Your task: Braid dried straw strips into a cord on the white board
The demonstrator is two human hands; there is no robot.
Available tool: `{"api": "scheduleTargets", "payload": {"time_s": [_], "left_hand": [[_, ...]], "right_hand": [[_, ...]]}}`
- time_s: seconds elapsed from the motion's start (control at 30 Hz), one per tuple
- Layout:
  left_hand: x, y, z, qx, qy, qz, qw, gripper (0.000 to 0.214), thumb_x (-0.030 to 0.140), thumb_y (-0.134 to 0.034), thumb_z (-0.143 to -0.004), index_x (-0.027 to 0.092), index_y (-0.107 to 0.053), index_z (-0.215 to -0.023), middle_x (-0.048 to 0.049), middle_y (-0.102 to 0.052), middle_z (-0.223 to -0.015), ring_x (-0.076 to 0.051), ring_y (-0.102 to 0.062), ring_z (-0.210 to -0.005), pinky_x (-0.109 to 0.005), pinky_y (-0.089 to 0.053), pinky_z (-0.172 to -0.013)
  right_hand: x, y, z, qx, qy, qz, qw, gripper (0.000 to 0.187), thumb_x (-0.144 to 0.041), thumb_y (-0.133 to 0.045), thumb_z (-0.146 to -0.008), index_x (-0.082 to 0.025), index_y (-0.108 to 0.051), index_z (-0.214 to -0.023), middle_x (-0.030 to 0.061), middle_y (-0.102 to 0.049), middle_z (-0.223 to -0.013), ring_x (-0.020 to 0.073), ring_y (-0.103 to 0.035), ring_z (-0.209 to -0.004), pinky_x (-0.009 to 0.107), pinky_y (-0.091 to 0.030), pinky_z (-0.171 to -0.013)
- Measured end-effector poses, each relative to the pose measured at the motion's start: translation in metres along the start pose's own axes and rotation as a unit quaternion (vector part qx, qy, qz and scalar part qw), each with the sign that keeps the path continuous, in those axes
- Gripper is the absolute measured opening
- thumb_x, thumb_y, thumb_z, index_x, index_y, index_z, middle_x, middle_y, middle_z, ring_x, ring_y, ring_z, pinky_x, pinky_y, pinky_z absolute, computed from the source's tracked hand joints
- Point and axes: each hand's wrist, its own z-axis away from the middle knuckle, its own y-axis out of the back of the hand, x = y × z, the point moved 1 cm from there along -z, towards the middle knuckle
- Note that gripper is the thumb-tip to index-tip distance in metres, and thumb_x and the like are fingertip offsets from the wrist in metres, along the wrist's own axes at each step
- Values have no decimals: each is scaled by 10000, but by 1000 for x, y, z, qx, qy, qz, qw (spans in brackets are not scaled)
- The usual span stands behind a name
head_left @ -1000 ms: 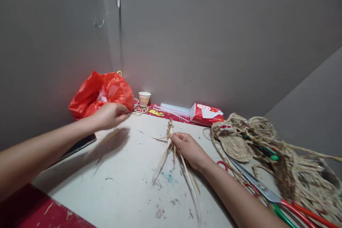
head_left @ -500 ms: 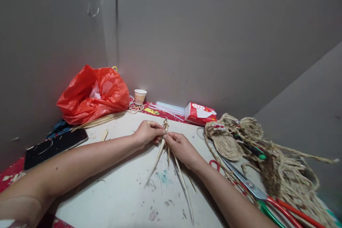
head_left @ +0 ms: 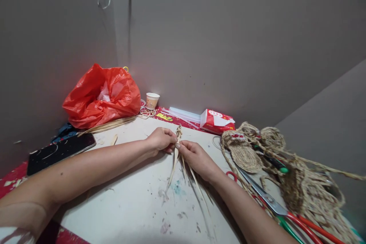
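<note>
A thin braid of dried straw (head_left: 178,131) stands up between my two hands over the white tabletop (head_left: 134,206), and its loose strands (head_left: 174,167) trail down toward me. My left hand (head_left: 162,140) pinches the braid from the left with its fingers closed. From the right, my right hand (head_left: 194,155) grips the same braid with thumb and fingers closed. The two hands touch at the braid.
A red plastic bag (head_left: 101,97) lies at the back left, with loose straw (head_left: 108,126) before it. A dark phone (head_left: 61,150) lies left. A paper cup (head_left: 151,100) and tissue pack (head_left: 217,121) stand by the wall. Woven straw pieces (head_left: 251,148) and scissors (head_left: 274,206) are right.
My left hand has come back from beside the red bag to the braid and closed on it. The right hand has kept its grip on the braid.
</note>
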Motion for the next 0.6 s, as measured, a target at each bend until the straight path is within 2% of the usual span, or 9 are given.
{"api": "scheduleTargets", "payload": {"time_s": [0.17, 0.27, 0.33, 0.47, 0.6], "left_hand": [[1, 0, 3, -5, 14, -3, 1000, 140, 85, -617, -745, 131, -532, -643, 33, -524, -461, -60, -471, -399, -180, -425, -434], [2, 1, 2, 2, 16, -3, 1000, 150, 59, -604, -742, 126, -530, -630, 36, -510, -445, -58, -463, -393, -174, -411, -432], [3, 2, 2, 9, 14, 2, 1000, 166, 49, -576, -758, 130, -514, -627, 43, -492, -434, -56, -448, -381, -177, -408, -436], [11, 11, 6, 22, 3, 24, 999, 190, 16, -501, -787, 135, -470, -642, 40, -505, -487, -45, -462, -416, -176, -425, -484], [14, 22, 12, 15, -1, 49, 999, 188, -6, -425, -791, 162, -406, -712, 8, -585, -623, -64, -539, -496, -195, -445, -523]], "right_hand": [[-4, -2, 1, -2, -4, -11, 1000, 291, -414, -547, -798, -157, -554, -662, -5, -524, -640, 143, -438, -629, 256, -363, -608], [-5, -2, 3, -6, -16, -30, 999, 281, -424, -587, -777, -162, -569, -679, -10, -519, -628, 139, -440, -616, 244, -364, -580], [-4, -1, 5, -15, -34, -48, 998, 289, -446, -591, -775, -169, -564, -699, -39, -452, -555, 112, -391, -530, 223, -327, -502], [-1, 2, 7, -40, -86, -86, 992, 324, -490, -552, -798, -177, -534, -720, -104, -259, -452, 65, -184, -392, 204, -135, -379], [-3, 4, 9, -61, -126, -123, 982, 329, -501, -557, -791, -176, -529, -750, -117, -239, -460, 49, -132, -381, 192, -82, -367]]}}
